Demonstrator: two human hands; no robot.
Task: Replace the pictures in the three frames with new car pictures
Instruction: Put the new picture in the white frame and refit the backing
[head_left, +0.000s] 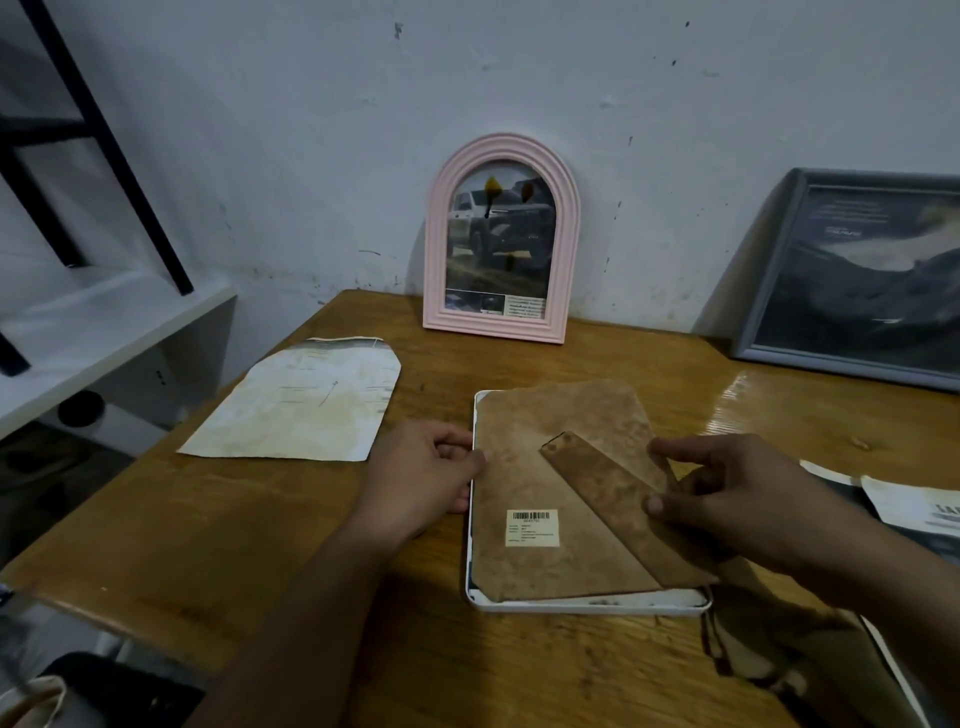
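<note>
Wooden bench against a scuffed white wall

The bench is the landmark: its glossy brown top carries the work, with a dark stain near its front edge on the right. Behind the bench rises the white wall, marked with small dark specks and chips. Left of the bench, a white shelf stands lower and just beside it, with a black metal frame slanting up from it. Under that shelf a dark round object sits in shadow. Below the bench's front left corner lie a dark shape and a bit of pale cloth.
</note>
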